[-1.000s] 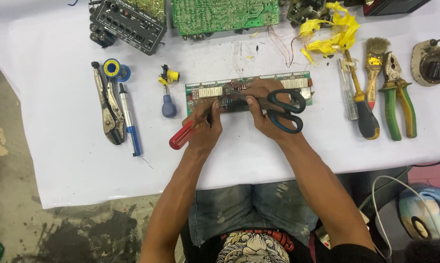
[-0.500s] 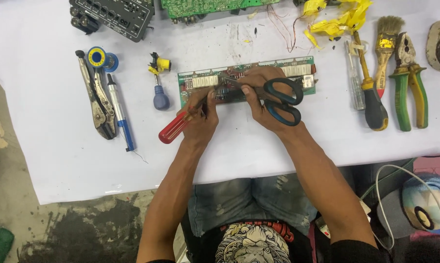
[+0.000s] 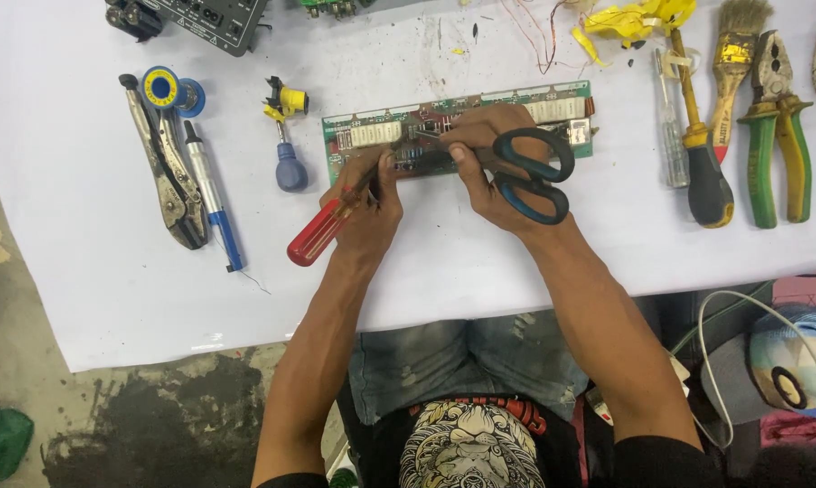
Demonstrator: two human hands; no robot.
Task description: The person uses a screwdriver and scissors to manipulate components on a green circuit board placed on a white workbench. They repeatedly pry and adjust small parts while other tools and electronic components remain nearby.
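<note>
Our view has slid down a bit since before, but our hands stay on the long green circuit board [image 3: 553, 104] in the middle of the white surface [image 3: 83, 271]. Our left hand [image 3: 365, 206] pinches a red-handled screwdriver [image 3: 322, 232]. Our right hand [image 3: 494, 172] grips black scissors [image 3: 530, 172] with round blue-lined loops. Shiny metal pliers [image 3: 166, 172] lie far left.

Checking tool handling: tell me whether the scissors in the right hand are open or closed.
Cannot tell for sure. The scissors show their two handle loops close together in the right hand, suggesting closed, but the blades are hidden over the circuit board.
</note>
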